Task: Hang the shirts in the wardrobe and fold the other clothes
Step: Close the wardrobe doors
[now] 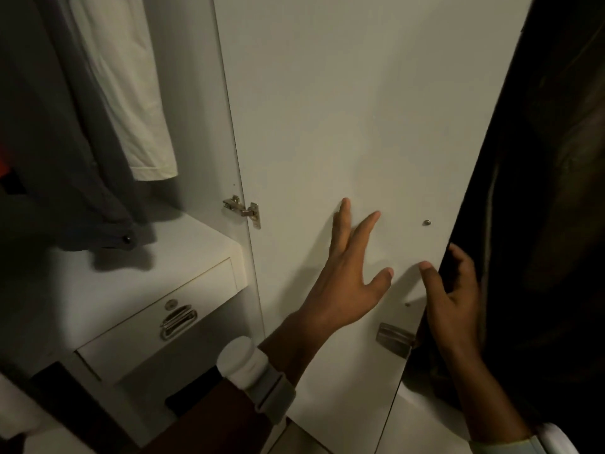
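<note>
The white wardrobe door stands swung open, its inner face towards me. My left hand is spread with straight fingers against that face, low down. My right hand is at the door's free edge, thumb on the inner face and fingers curled round the edge. Inside the wardrobe at the left hang a dark grey shirt and a white shirt. Neither hand holds any clothing.
A white drawer unit with a metal pull handle sits inside the wardrobe below the shirts. A hinge joins door and frame. A metal handle plate is low on the door. Dark fabric hangs along the right.
</note>
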Tool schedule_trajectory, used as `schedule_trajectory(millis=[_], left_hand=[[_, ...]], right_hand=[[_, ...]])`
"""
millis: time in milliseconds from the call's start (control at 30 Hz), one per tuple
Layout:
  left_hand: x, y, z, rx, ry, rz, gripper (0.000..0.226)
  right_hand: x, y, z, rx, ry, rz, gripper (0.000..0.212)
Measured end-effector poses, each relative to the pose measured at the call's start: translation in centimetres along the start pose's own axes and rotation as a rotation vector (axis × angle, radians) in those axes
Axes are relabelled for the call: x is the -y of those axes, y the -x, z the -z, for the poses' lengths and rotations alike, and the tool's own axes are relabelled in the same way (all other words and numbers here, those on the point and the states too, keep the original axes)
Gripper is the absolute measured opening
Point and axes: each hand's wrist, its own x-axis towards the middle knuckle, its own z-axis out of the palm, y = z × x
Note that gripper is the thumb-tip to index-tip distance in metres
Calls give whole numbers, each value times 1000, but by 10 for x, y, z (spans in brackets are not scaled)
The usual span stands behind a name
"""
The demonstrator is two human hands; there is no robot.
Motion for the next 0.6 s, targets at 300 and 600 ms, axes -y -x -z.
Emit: schedule_trajectory(millis=[300, 600], left_hand=[[2, 3, -8, 13, -50, 26, 91], [-4, 55, 18, 196, 1, 65, 91]], right_hand=[[-4, 2, -9, 106, -50, -89, 47], [22, 48, -17, 89, -127, -96, 36]])
